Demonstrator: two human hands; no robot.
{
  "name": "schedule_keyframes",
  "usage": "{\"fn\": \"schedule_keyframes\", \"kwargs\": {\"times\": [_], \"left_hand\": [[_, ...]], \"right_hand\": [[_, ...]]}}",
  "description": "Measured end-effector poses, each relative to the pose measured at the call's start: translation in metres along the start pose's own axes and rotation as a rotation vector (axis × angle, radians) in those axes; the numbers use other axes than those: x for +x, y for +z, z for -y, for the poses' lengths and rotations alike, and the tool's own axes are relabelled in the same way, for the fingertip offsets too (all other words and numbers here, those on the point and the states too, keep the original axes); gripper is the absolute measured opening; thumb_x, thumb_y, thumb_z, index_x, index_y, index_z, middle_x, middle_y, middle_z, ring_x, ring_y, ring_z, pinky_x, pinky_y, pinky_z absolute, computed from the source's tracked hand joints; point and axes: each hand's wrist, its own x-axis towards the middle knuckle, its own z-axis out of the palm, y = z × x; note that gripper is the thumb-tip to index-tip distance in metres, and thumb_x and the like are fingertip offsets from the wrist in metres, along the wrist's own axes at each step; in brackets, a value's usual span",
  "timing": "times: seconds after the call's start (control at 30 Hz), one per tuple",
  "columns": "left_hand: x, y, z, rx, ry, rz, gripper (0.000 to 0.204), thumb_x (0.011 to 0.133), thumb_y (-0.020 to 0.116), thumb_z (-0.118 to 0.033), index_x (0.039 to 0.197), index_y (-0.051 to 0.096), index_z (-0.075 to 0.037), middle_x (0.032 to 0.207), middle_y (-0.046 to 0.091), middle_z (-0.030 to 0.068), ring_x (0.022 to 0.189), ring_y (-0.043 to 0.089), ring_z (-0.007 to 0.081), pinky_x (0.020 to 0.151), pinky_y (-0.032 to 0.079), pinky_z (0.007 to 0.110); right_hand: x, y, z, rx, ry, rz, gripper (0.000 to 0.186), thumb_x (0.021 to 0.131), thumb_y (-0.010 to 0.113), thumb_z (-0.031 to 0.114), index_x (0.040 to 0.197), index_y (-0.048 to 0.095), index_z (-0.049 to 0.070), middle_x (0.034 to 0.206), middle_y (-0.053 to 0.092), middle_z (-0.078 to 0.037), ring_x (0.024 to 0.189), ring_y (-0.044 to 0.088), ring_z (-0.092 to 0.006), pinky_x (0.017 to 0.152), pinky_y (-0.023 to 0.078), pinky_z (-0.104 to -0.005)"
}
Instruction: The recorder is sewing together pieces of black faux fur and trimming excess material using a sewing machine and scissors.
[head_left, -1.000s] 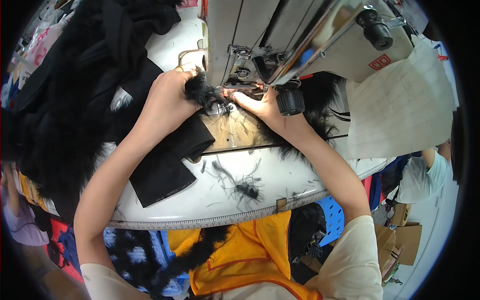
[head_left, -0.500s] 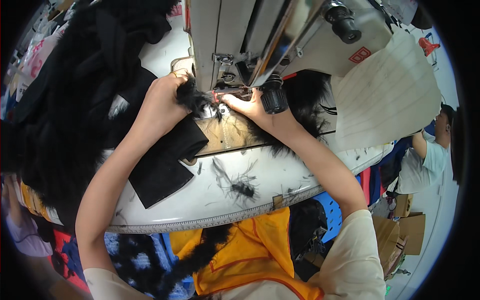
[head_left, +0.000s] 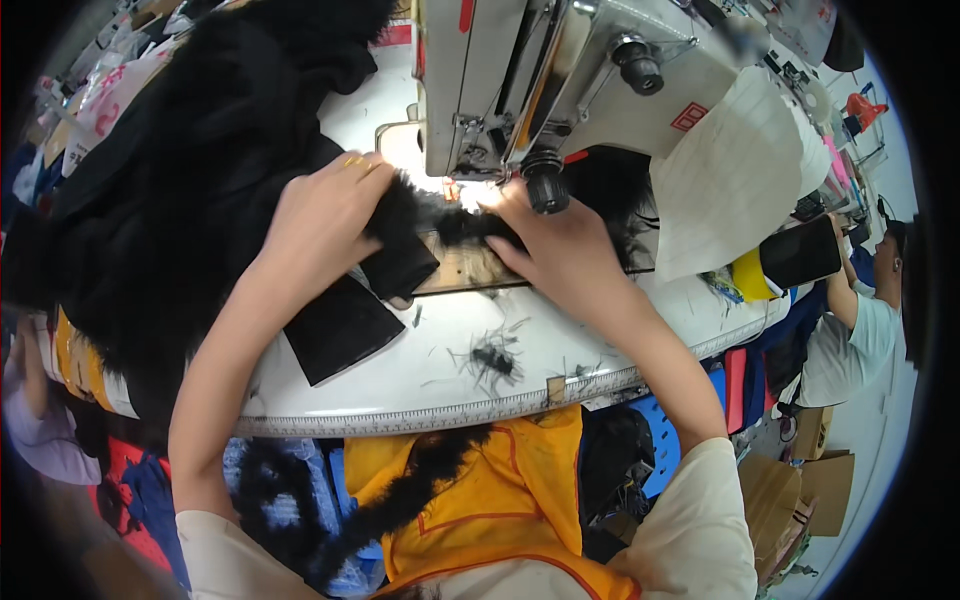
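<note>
A strip of black feather trim (head_left: 462,228) lies under the needle area of a white sewing machine (head_left: 470,80). To the left of the needle, my left hand (head_left: 322,222) rests over the trim and black fabric, its thumb apart from the fingers. My right hand (head_left: 565,245) is on the other side, thumb and forefinger spread around the trim; its other fingers are partly hidden. A large black garment (head_left: 200,190) with fluffy edges is heaped left of the machine. Its flat black panel (head_left: 345,328) hangs toward the table's front.
Loose feathers (head_left: 495,358) lie on the white table (head_left: 440,385), which has a measuring tape along its front edge. A pale sheet (head_left: 725,175) stands at the machine's right. Orange cloth (head_left: 480,500) and another fluffy strip (head_left: 410,500) are on my lap. A co-worker (head_left: 860,320) sits at right.
My left hand has loosened from its pinch on the trim and its thumb has spread. My right thumb has moved down away from the needle. The view has shifted slightly.
</note>
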Motion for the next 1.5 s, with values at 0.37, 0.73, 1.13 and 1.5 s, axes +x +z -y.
{"fn": "schedule_keyframes", "kwargs": {"times": [0.37,0.73,1.13,1.5], "left_hand": [[-0.202,-0.043,-0.01,-0.542,-0.478,-0.058,0.01,0.078,0.052,0.003,0.082,0.061,0.004,0.081,0.057,0.011,0.077,0.053,0.0198,0.069,0.042,0.026],[-0.3,-0.035,0.032,-0.716,-0.757,-0.166,0.024,0.072,0.058,0.013,0.094,0.056,0.004,0.097,0.059,0.009,0.092,0.056,0.0172,0.085,0.042,0.028],[-0.267,-0.036,-0.039,-0.32,-0.624,-0.186,0.026,0.061,0.049,0.009,0.082,0.063,0.005,0.082,0.063,0.0124,0.079,0.06,0.0244,0.073,0.047,0.029],[-0.268,-0.019,-0.04,-0.224,-0.618,-0.352,0.021,0.067,0.057,0.0,0.086,0.065,0.0,0.087,0.057,0.0097,0.082,0.057,0.021,0.072,0.045,0.028]], "right_hand": [[-0.105,-0.023,0.086,0.176,0.029,-0.135,0.033,0.057,0.066,0.009,0.09,0.067,0.012,0.082,0.055,-0.001,0.072,0.053,-0.0184,0.062,0.046,-0.0288],[-0.137,-0.01,0.119,0.335,0.443,-0.32,0.033,0.063,0.069,-0.001,0.094,0.069,0.012,0.082,0.058,-0.004,0.072,0.054,-0.0184,0.061,0.044,-0.0246],[-0.148,-0.011,0.093,0.212,0.298,-0.364,0.017,0.065,0.068,-0.002,0.078,0.069,0.009,0.079,0.062,-0.003,0.074,0.049,-0.019,0.069,0.038,-0.0285],[-0.156,-0.001,0.078,0.179,0.103,-0.428,0.014,0.062,0.063,0.012,0.072,0.07,0.004,0.08,0.066,-0.006,0.078,0.052,-0.0191,0.071,0.043,-0.0288]]}}
